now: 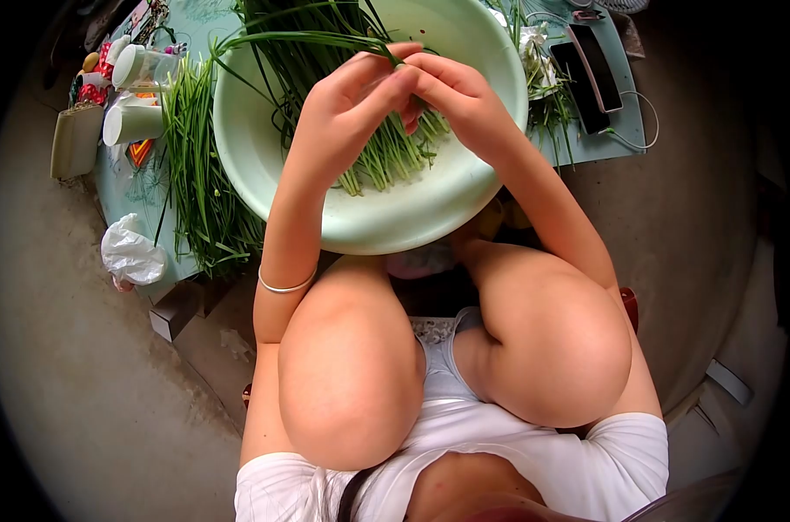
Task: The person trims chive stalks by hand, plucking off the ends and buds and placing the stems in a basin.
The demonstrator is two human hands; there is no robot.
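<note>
Above the near half of a large pale green basin (360, 233), my two hands meet at the fingertips. My left hand (353, 97) is closed on a few long green chives, whose leaves trail off to the left over the rim. My right hand (454, 91) pinches the stalk ends of the same chives, its fingertips touching those of the left. A thick bundle of chives (382, 157) lies in the basin beneath both hands, pale cut ends toward me. The hands hide part of this bundle.
More chives (205, 187) are heaped on the table (121, 193) left of the basin. Near them are white cups (134, 123) and a crumpled plastic bag (134, 250). At right lie a phone (595, 65), a white cable (654, 122) and plant scraps (547, 104).
</note>
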